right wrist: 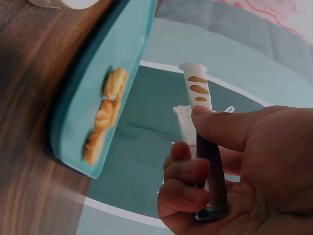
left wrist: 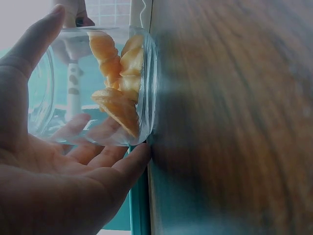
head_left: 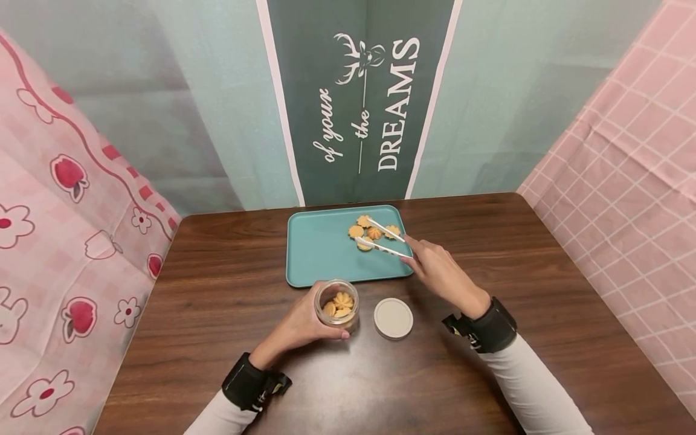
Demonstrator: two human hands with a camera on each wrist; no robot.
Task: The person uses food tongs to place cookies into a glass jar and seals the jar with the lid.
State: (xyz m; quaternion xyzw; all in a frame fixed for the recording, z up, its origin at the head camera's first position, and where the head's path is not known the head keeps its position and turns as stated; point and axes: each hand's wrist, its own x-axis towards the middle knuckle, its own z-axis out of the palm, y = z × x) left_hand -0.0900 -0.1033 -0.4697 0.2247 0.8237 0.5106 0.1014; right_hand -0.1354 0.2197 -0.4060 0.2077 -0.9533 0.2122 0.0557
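Note:
My left hand (head_left: 298, 321) grips a clear glass jar (left wrist: 73, 44) by its side, thumb and fingers around it. Inside the mouthless-topped jar lie several flower-shaped cookies (head_left: 343, 300), heaped at its bottom in the left wrist view. With my right hand (head_left: 443, 273) I hold a pair of white tongs (right wrist: 198, 90), their two arms spread apart. The tong tips are over or beside a cluster of cookies (head_left: 374, 233) at the right part of a teal tray (head_left: 321, 248). Whether the tips touch any cookie I cannot tell.
A round pale lid (head_left: 394, 318) lies on the wooden table (head_left: 228, 278) to the right of the jar, in front of the tray. Behind the table hangs a green curtain (head_left: 217, 121); pink cloths (head_left: 614, 139) flank both sides.

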